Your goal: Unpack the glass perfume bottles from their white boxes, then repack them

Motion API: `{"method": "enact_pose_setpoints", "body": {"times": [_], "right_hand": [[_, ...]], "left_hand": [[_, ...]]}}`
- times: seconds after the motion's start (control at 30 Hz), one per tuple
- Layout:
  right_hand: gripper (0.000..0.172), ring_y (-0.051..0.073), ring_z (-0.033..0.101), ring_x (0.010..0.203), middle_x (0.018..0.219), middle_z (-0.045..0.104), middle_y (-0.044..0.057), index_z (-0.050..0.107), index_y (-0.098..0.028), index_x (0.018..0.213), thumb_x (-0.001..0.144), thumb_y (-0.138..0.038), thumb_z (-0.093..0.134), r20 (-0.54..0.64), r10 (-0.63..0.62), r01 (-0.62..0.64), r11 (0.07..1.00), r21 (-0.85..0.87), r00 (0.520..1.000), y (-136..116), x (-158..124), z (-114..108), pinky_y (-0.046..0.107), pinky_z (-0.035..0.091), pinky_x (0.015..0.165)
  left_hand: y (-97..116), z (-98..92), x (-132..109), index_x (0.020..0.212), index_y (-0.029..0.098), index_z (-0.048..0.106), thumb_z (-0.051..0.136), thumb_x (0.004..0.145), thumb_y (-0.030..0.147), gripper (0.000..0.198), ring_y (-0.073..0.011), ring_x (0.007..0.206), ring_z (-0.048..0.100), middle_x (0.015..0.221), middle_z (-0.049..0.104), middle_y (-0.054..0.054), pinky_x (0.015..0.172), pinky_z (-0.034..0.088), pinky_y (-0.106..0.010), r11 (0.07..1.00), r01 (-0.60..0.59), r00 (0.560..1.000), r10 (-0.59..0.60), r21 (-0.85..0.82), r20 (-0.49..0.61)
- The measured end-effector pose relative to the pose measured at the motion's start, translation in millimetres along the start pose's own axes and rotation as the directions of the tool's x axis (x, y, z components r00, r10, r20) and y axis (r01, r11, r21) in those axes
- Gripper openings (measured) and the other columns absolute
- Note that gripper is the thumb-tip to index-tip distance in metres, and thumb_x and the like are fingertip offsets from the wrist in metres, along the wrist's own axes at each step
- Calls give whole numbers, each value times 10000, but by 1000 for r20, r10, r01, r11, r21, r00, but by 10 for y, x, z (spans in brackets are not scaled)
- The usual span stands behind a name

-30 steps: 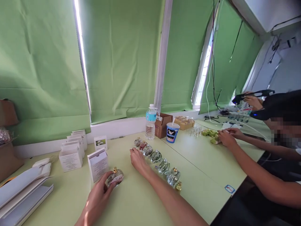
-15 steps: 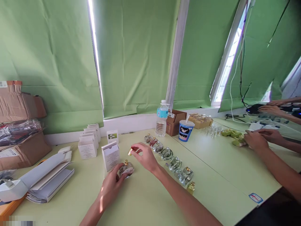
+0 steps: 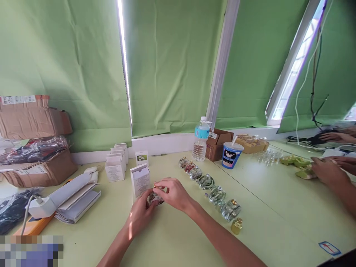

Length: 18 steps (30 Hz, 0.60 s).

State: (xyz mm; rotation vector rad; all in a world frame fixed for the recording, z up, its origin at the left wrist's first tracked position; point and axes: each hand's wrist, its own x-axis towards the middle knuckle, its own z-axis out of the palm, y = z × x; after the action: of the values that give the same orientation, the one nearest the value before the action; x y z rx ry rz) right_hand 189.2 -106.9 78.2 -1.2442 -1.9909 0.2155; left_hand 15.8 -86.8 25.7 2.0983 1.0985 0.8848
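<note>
Glass bottle (image 3: pixel 157 199), small and rounded, is grasped low on its left side by the thumb and fingers of the left hand (image 3: pixel 141 210), just above the pale green table (image 3: pixel 178 237) or resting on it; which of the two cannot be told. A gold cap (image 3: pixel 155 186) is pinched in the fingertips of the right hand (image 3: pixel 174 193) at the top of the bottle, and whether it is seated there is hidden by the fingers. Much of the bottle is covered by both hands.

Just behind the left hand, a white box (image 3: pixel 140 180) is stood upright. Farther back, a smaller box with a flower picture (image 3: pixel 141 158) is placed near a row of white boxes (image 3: pixel 115 169). To the right of the hands, more glass bottles (image 3: pixel 206 181) are lined up slantwise, with a small yellow bottle (image 3: pixel 236 226) set at the near end. Beyond the far end, a water bottle (image 3: pixel 200 142), a brown carton (image 3: pixel 218 144) and a blue cup (image 3: pixel 232 155) are grouped. At the left, folded white card (image 3: pixel 79 202) is stacked in front of cardboard boxes (image 3: pixel 36 122). At the far right, green items (image 3: pixel 294 162) are partly covered by a co-worker's hand (image 3: pixel 329 172). The wall behind is hung with green blinds (image 3: pixel 172 66).
</note>
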Motion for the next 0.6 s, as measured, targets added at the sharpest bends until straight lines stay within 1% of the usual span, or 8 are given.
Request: {"method": "enact_pose_setpoints", "body": {"times": [0.1,0.17,0.23,0.3,0.37,0.43,0.5,0.6], "right_hand": [[387,149,589,741,1064,682,25,607,-247,1169,810,-384,653,46,74,-75,997,7,996,14,-29,-48,265,457,704],[513,143,569,710,1103,661,35,558,-241,1226,762,-412,696,90,125,-126,992,3,988,55,-49,-46,260,439,679],[417,141,559,700,1025,671,30,599,-225,1137,774,-411,682,162,138,-140,990,0,977,100,-59,-13,242,407,638],[264,144,550,698,885,670,15,638,-203,974,797,-398,657,208,140,-139,990,-22,968,135,-58,33,231,369,608],[239,146,540,696,812,652,5,634,-194,882,786,-410,667,226,144,-137,989,-50,963,156,-53,69,227,340,590],[272,142,530,684,804,643,-2,630,-196,868,767,-444,683,229,155,-142,987,-72,961,165,-47,86,225,318,573],[305,138,521,668,798,639,-6,634,-202,864,759,-485,682,237,168,-152,985,-85,957,170,-42,85,225,299,557],[328,136,513,662,792,636,-5,638,-203,852,756,-515,674,249,175,-153,983,-103,953,179,-39,74,227,287,554]], "left_hand": [[-24,-31,12,1195,259,555,484,880,392,349,-146,603,555,889,687,-5,588,468,-267,1000,-2,1000,2,21,24],[-38,-69,9,1218,271,544,537,854,401,387,-144,608,577,978,692,-15,594,485,-274,997,-31,999,30,67,29],[-29,-138,-3,1231,283,533,576,837,428,422,-142,614,592,1079,673,-30,607,499,-284,983,-95,995,95,158,4],[11,-246,-9,1196,280,549,562,855,443,378,-158,681,620,1136,646,-44,648,511,-298,945,-146,980,179,291,-89],[66,-381,15,1140,265,571,524,885,429,307,-209,856,636,1162,620,-62,734,517,-333,887,-124,930,260,444,-259],[101,-512,79,1134,257,570,531,883,413,298,-278,1085,569,1252,559,-84,868,492,-406,820,-63,863,332,569,-382],[85,-605,174,1159,258,558,557,865,403,328,-327,1242,450,1366,462,-96,969,440,-473,774,-55,847,370,630,-381],[-32,-656,314,1214,254,516,579,844,388,399,-345,1308,382,1427,389,-106,1010,415,-511,805,-82,888,327,588,-324]]}}
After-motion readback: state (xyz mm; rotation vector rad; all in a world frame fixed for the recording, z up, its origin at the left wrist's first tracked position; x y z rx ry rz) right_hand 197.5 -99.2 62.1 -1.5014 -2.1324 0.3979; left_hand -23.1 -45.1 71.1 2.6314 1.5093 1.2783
